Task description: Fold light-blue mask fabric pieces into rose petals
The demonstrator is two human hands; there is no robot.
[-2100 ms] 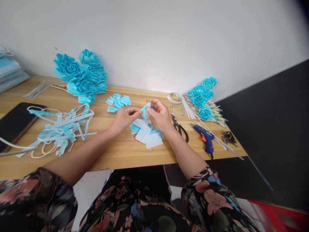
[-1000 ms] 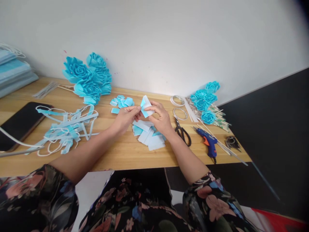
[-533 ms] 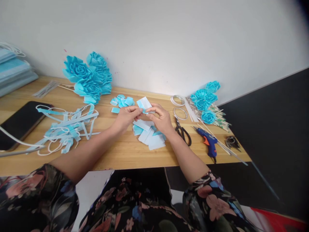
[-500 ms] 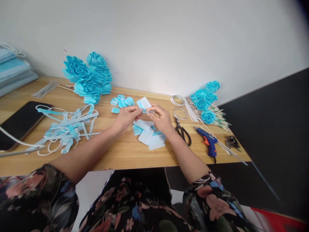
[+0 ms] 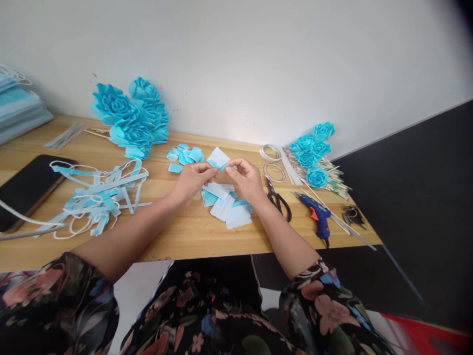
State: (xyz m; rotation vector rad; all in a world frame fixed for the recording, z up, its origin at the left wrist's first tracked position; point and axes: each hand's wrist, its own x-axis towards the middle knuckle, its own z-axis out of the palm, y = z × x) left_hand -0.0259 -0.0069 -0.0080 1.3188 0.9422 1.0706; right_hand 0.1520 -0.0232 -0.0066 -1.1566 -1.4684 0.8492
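Note:
Between my hands is a blue-and-white fabric square point(image 5: 219, 157), cut from mask-like material, its near edge folded or rolled to show blue. My left hand point(image 5: 195, 178) pinches the left end of that edge, and my right hand point(image 5: 245, 177) pinches the right end. Below the fingers lies a loose pile of white and blue squares point(image 5: 231, 209). Just beyond my left hand sits a small heap of blue folded petals point(image 5: 186, 155). Black-handled scissors point(image 5: 278, 199) rest to the right of my right forearm.
Blue fabric roses point(image 5: 125, 116) stand at the back left, smaller roses point(image 5: 312, 150) on sticks at the back right. Strips and ear loops point(image 5: 98, 195) lie beside a phone point(image 5: 31, 190). Tape rolls point(image 5: 270, 153), a blue glue gun point(image 5: 316, 212) and stacked masks point(image 5: 22, 108) are also here.
The square has turned so a corner points away from me, and its near edge shows a tighter blue fold. My right fingers have shifted slightly; both hands still pinch it.

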